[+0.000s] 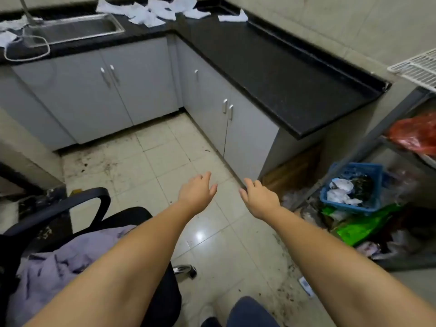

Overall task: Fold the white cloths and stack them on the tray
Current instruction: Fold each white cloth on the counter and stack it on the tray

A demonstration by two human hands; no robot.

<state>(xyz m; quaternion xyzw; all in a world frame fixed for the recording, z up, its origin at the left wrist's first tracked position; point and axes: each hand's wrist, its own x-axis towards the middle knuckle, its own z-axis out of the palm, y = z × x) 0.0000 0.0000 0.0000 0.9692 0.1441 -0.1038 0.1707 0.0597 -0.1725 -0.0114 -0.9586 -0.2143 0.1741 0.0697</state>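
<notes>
Several crumpled white cloths [151, 10] lie in a heap on the black counter [278, 67] in the far corner, and one more white cloth [233, 17] lies apart to their right. More white cloths [9, 31] lie at the far left beside the sink [75, 29]. My left hand [198, 192] and my right hand [259, 199] stretch forward over the tiled floor, fingers relaxed, holding nothing and far from the cloths. No tray can be made out.
Grey cabinets stand under the L-shaped counter. A black office chair [82, 208] with a purple garment on it is at my left. A blue basket [354, 187], green bags and a metal shelf with a red bag [415, 133] crowd the right. A white wire rack [420, 67] hangs there.
</notes>
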